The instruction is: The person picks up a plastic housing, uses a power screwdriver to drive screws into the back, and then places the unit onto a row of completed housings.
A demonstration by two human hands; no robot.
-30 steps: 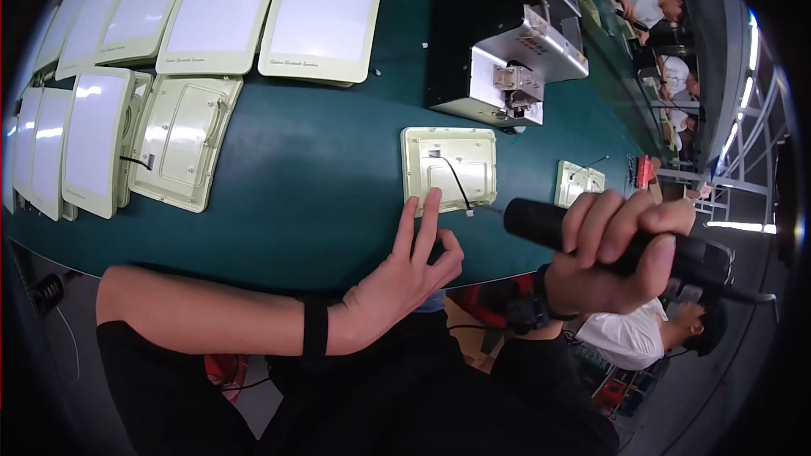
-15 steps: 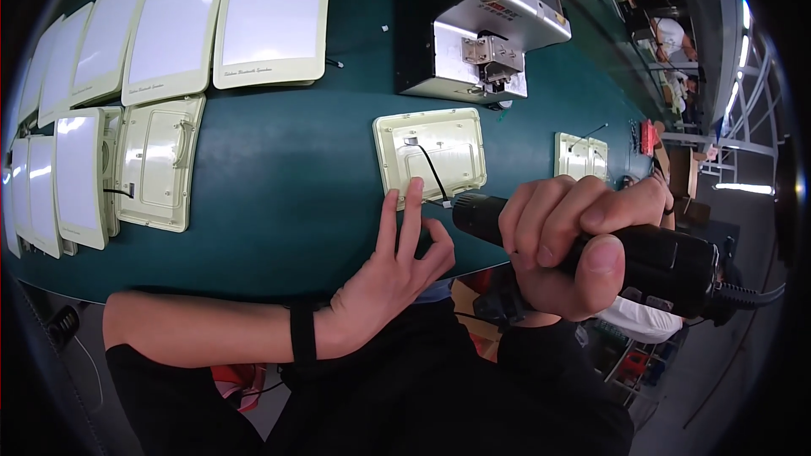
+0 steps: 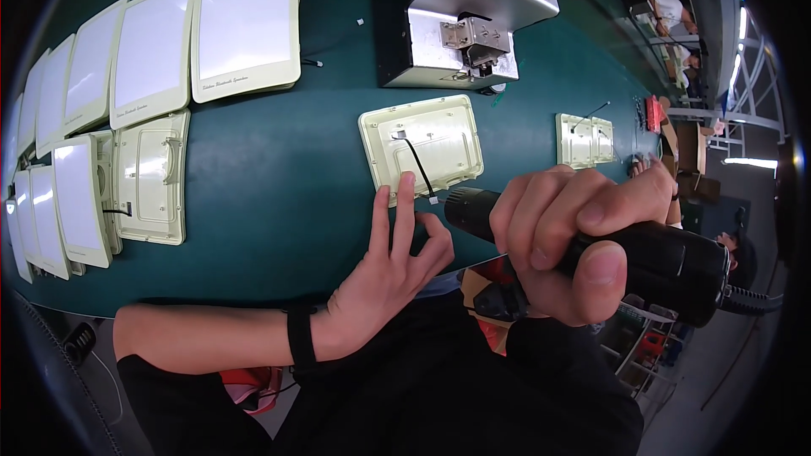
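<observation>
My right hand (image 3: 566,241) is wrapped round a black corded electric screwdriver (image 3: 659,266), its ribbed nose pointing left toward a pale cream plastic panel (image 3: 439,131). The panel lies with its ribbed inner side up on the green table. From a slot in it, a black cable (image 3: 416,160) runs to a small white connector (image 3: 434,200) at the near edge. Two fingers of my left hand (image 3: 397,245) stretch to that edge. Its thumb and another finger are curled together; whatever is between them is hidden.
A metal bench machine (image 3: 465,29) stands behind the panel. Rows of white-faced panels (image 3: 245,29) lean at the left beside a back-side-up panel (image 3: 150,177). Another cream panel (image 3: 585,141) with a cable lies at the right. People sit farther along the table.
The whole view has shifted slightly, so the machine and panels appear farther left. Both hands keep nearly the same pose by the panel, and the screwdriver stays in my right hand.
</observation>
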